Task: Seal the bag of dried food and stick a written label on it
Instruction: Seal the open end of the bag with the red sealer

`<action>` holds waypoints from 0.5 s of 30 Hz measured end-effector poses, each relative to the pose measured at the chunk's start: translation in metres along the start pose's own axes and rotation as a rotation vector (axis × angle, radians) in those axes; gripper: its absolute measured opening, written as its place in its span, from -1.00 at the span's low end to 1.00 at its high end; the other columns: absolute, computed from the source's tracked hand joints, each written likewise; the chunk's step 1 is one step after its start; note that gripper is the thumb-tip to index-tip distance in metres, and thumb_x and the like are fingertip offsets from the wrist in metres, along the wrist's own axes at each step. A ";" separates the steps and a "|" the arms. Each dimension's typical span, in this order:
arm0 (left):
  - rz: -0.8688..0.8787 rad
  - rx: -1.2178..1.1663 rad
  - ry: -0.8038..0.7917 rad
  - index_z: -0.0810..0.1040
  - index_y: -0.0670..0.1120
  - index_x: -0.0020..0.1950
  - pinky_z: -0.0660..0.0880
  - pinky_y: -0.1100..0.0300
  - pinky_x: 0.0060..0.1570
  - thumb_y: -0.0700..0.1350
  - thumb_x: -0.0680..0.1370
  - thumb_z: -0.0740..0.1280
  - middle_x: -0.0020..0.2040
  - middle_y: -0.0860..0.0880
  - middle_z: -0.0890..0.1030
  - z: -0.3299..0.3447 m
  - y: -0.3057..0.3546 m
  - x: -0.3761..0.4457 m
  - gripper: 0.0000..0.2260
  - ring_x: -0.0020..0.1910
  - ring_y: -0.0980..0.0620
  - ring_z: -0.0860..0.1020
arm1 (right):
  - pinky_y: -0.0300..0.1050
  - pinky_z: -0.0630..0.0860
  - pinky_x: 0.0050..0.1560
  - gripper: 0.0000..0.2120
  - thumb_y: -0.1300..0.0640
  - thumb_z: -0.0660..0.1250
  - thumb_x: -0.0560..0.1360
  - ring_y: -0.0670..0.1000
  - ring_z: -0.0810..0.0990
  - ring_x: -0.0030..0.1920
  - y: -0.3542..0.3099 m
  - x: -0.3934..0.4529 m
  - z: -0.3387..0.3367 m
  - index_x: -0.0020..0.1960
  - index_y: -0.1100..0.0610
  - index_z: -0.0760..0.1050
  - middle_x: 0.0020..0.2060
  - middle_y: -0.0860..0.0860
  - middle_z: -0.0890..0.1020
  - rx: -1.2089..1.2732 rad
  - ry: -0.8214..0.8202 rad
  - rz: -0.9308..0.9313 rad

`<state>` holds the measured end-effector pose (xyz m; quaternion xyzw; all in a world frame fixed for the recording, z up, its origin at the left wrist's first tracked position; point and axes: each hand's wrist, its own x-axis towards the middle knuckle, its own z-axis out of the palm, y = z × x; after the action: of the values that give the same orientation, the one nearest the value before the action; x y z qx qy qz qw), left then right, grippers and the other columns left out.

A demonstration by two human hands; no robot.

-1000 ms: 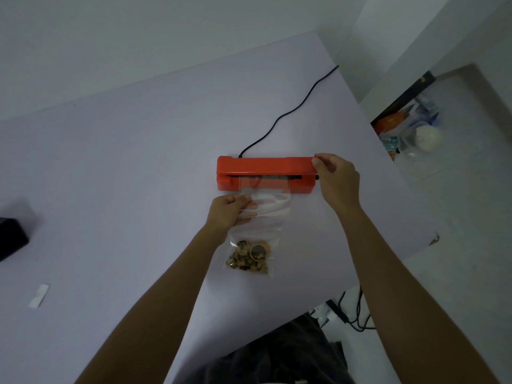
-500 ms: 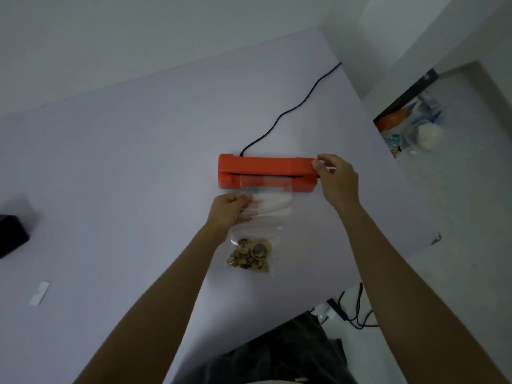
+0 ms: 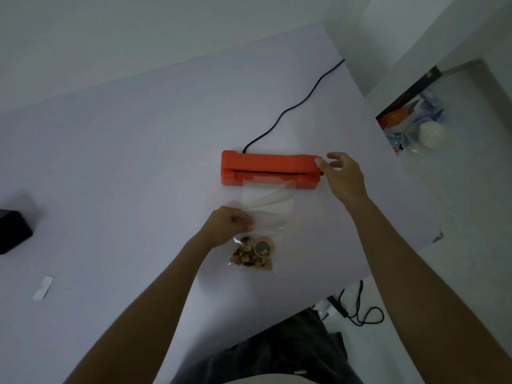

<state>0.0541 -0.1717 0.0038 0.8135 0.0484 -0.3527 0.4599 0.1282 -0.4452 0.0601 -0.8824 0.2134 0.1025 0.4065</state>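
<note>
A clear plastic bag (image 3: 267, 209) lies flat on the pale table (image 3: 124, 162), with brown dried food (image 3: 253, 253) bunched at its near end. Its far end lies in the slot of an orange heat sealer (image 3: 266, 163), where a dark gap shows under the lid. My left hand (image 3: 228, 225) pinches the bag's left edge just above the food. My right hand (image 3: 342, 178) is at the sealer's right end, fingers spread, with only the thumb tip touching the lid. A small white label strip (image 3: 43, 288) lies far left on the table.
A black power cord (image 3: 291, 109) runs from the sealer's back to the table's far right corner. A black box (image 3: 12, 231) sits at the left edge. The table's right edge drops to a floor with clutter (image 3: 412, 126) and cables (image 3: 357, 311).
My right hand has let go of the sealer's right end and spread its fingers. A dark gap now shows under the lid. My left hand slid slightly toward the food.
</note>
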 end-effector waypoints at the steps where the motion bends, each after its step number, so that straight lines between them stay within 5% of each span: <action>1: 0.006 0.008 -0.010 0.69 -0.04 -0.04 0.45 0.34 0.01 -0.16 0.43 0.46 -0.08 0.06 0.67 0.001 -0.001 -0.001 -0.87 -0.05 0.09 0.59 | -0.14 0.41 0.12 -0.53 -0.15 0.32 0.52 0.03 0.52 0.17 0.001 0.000 0.001 0.31 0.11 0.46 0.20 0.07 0.56 0.002 0.003 -0.001; 6: 0.018 -0.004 -0.031 0.69 -0.07 -0.02 0.45 0.39 0.02 -0.20 0.43 0.46 -0.08 0.04 0.68 0.004 -0.005 -0.003 -0.85 -0.06 0.13 0.61 | -0.03 0.41 0.28 -0.49 -0.18 0.33 0.49 0.07 0.49 0.26 0.004 0.000 0.001 0.30 0.13 0.50 0.27 0.08 0.52 0.005 0.031 0.006; 15: 0.023 0.056 0.129 0.69 -0.11 -0.11 0.44 0.43 -0.13 -0.11 0.42 0.49 -0.15 0.01 0.68 0.011 -0.016 -0.011 -0.89 -0.16 0.11 0.60 | -0.11 0.37 0.20 -0.52 -0.18 0.34 0.49 0.07 0.49 0.25 0.003 0.000 0.002 0.25 0.13 0.53 0.25 0.10 0.53 -0.005 0.033 0.016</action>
<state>0.0342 -0.1687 -0.0042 0.8476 0.0584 -0.2955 0.4368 0.1266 -0.4455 0.0565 -0.8831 0.2271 0.0917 0.4001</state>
